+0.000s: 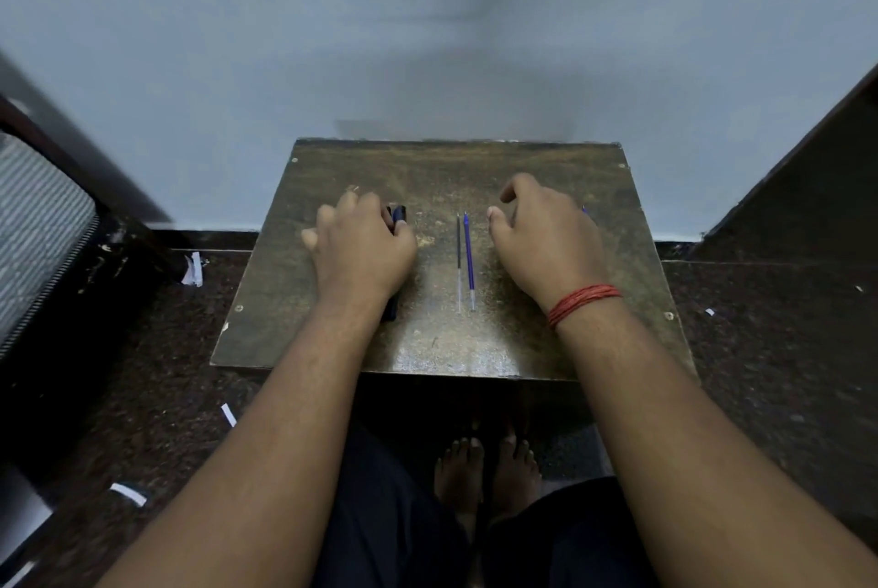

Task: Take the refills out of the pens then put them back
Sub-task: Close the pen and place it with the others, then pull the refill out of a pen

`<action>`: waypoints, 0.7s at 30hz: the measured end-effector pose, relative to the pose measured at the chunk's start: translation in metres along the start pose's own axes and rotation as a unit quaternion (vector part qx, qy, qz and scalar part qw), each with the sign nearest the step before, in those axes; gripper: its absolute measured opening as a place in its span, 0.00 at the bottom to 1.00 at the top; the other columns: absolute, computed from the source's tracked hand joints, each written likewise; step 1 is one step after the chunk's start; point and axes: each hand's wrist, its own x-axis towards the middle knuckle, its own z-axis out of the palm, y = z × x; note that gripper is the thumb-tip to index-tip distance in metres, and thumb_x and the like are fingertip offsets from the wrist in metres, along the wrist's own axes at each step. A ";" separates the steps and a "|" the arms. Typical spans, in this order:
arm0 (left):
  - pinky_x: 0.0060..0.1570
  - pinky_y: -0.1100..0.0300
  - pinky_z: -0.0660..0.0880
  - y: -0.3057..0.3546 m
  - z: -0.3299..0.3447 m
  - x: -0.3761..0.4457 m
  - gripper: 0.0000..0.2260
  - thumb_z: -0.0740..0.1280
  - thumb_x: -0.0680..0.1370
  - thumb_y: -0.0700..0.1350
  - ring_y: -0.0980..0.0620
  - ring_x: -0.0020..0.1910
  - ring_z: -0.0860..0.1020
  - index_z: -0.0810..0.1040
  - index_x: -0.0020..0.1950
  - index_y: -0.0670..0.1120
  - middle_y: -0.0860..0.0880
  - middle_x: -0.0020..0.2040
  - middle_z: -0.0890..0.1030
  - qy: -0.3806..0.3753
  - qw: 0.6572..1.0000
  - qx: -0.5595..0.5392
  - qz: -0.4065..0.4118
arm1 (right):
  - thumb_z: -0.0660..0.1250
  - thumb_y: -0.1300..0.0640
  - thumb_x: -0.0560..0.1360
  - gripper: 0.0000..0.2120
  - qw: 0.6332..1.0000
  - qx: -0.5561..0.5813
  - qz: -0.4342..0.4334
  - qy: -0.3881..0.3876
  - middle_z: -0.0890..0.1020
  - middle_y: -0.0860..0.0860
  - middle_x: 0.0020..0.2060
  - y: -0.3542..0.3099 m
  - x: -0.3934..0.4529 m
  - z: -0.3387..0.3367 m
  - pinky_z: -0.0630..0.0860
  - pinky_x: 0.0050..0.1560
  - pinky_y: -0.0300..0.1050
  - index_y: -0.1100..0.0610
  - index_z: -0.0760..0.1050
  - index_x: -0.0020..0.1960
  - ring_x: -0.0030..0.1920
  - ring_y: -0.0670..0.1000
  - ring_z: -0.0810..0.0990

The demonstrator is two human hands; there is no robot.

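Two bare refills lie side by side in the middle of the small brown table: a thin black refill and, just to its right, a blue refill. My left hand rests palm down over dark pen barrels, thumb against them; their lower end shows by my wrist. My right hand hovers palm down to the right of the refills, with its fingers arched and its thumb apart. A small blue tip peeks out beyond that hand; what lies under the palm is hidden.
The table stands against a pale blue wall. A striped chair is at the left and a dark panel at the right. Paper scraps lie on the dark floor. My bare feet are under the table's near edge.
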 end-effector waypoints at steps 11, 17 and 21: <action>0.58 0.42 0.67 0.007 0.008 0.003 0.16 0.62 0.75 0.55 0.42 0.58 0.72 0.81 0.51 0.45 0.46 0.58 0.77 -0.021 0.991 0.128 0.045 | 0.60 0.47 0.81 0.11 1.000 0.007 -0.012 0.000 0.82 0.50 0.45 0.003 0.004 0.004 0.75 0.41 0.48 0.54 0.73 0.57 0.46 0.55 0.80; 0.55 0.44 0.65 0.013 0.008 0.004 0.14 0.62 0.76 0.54 0.43 0.57 0.72 0.81 0.45 0.45 0.46 0.53 0.78 0.002 0.990 0.121 0.070 | 0.61 0.47 0.81 0.11 1.000 0.013 -0.019 0.004 0.81 0.49 0.43 0.004 0.004 0.003 0.73 0.39 0.46 0.54 0.73 0.57 0.44 0.52 0.80; 0.51 0.47 0.62 0.019 0.006 0.006 0.15 0.62 0.77 0.56 0.44 0.54 0.71 0.81 0.43 0.46 0.48 0.48 0.76 0.025 0.993 0.086 0.073 | 0.62 0.48 0.81 0.10 0.999 0.050 -0.013 0.009 0.81 0.47 0.44 0.004 0.003 0.000 0.77 0.43 0.48 0.53 0.75 0.57 0.45 0.51 0.80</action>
